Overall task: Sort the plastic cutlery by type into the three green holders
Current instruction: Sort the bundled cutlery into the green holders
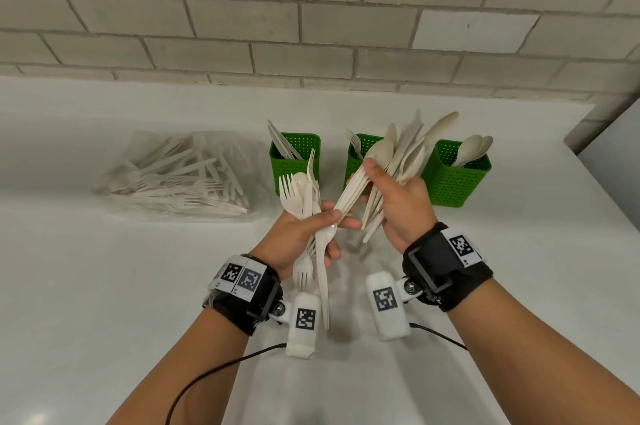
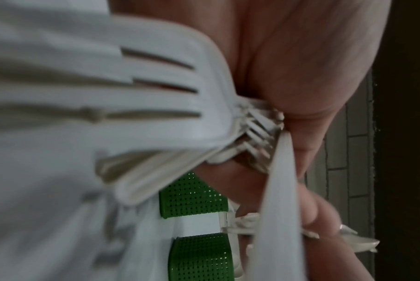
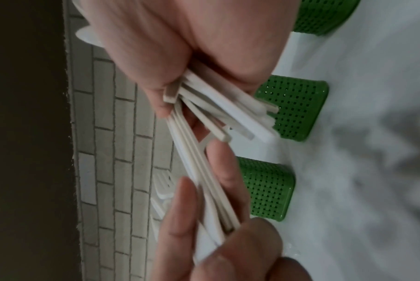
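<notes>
Three green perforated holders stand in a row on the white counter: the left holder (image 1: 295, 163) has knives in it, the middle holder (image 1: 356, 156) forks, the right holder (image 1: 456, 174) spoons. My left hand (image 1: 304, 234) grips a mixed bundle of forks, a spoon and a knife (image 1: 304, 196), held upright above the counter. My right hand (image 1: 398, 199) grips a fan of spoons (image 1: 405, 150) in front of the middle holder. My left thumb also pinches the handle ends of several pieces (image 3: 204, 180) that reach over from the right hand's bundle.
A clear plastic bag of unsorted white cutlery (image 1: 180, 178) lies on the counter at the left. A brick wall (image 1: 311, 8) rises behind the holders. The counter's right edge (image 1: 602, 189) is near the right holder. Black cables (image 1: 214, 369) trail from the wrist cameras.
</notes>
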`<state>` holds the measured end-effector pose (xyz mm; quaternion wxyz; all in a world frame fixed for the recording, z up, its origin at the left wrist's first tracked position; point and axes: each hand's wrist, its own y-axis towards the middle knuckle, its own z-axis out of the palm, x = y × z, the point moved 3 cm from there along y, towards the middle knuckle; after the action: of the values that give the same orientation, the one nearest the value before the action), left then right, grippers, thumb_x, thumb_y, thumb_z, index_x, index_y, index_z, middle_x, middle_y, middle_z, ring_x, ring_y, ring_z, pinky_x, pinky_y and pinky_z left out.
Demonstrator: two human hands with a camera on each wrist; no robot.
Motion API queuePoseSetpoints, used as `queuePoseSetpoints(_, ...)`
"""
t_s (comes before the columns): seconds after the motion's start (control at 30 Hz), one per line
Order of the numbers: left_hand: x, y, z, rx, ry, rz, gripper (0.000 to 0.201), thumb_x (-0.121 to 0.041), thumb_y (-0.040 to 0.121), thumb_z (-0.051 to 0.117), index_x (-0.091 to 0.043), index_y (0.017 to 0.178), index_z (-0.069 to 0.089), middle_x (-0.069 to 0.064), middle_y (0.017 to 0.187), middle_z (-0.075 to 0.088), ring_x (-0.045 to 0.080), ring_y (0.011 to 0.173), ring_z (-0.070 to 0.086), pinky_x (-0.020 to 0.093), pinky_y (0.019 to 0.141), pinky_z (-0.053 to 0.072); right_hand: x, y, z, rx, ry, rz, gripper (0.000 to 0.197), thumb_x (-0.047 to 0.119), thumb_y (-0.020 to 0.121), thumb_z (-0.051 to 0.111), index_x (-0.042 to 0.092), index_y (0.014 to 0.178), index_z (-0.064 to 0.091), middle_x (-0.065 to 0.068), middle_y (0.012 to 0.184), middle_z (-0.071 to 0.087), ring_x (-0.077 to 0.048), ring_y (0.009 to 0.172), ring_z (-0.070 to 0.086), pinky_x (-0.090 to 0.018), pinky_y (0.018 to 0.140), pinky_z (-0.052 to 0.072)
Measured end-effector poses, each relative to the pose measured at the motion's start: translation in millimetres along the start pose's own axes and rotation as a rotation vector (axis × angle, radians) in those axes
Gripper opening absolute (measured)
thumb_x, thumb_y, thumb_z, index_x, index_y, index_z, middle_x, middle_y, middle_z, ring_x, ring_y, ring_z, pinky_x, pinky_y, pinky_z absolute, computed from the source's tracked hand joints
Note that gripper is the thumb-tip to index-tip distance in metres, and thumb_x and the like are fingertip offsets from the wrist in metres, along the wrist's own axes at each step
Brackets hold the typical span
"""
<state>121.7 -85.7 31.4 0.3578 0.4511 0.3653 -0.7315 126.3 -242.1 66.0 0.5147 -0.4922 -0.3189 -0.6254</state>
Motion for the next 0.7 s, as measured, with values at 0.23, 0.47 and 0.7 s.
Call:
queuePoseSetpoints(0.23,-4.3,-1.3,0.2,0.014,0.067,0.018,0.021,-0.016,0.091,0.063,0.003,0.101,0.061,0.023,0.099,0.072,0.022,0.04,0.057,0.027,0.045,0.048,13.1,-2.9,2.9,0.151,0.096,0.045,0.01,-0.001,0.087,0.064,0.006,0.094,0.066,-0.002,0.074,0.069,-0.015,0.07,0.068,-0.031,0.066,0.057)
queuePoseSetpoints(0.47,-4.6,-2.4,-9.9,-0.006,0.154,-0.075,0.015,-0.008,0.093,0.061,0.002,0.101,0.068,0.022,0.096,0.073,0.021,0.042,0.056,0.028,0.047,0.048,35.5,8.6,-22.1,0.225,-0.544,-0.356,0.03,-0.007,0.071,0.079,0.011,0.093,0.068,0.004,0.088,0.068,-0.011,0.077,0.065,-0.019,0.071,0.049)
queuePoseSetpoints(0.7,-10.5,-0.3,4.5,0.092,0.227,-0.01,0.029,0.001,0.091,0.06,-0.002,0.12,0.06,0.025,0.096,0.072,0.023,0.043,0.057,0.03,0.048,0.05,10.2,8.7,-16.3,0.373,-1.367,-0.68,0.012,0.014,0.074,0.075,0.008,0.074,0.065,-0.01,0.096,0.057,-0.029,0.069,0.057,-0.038,0.056,0.049)
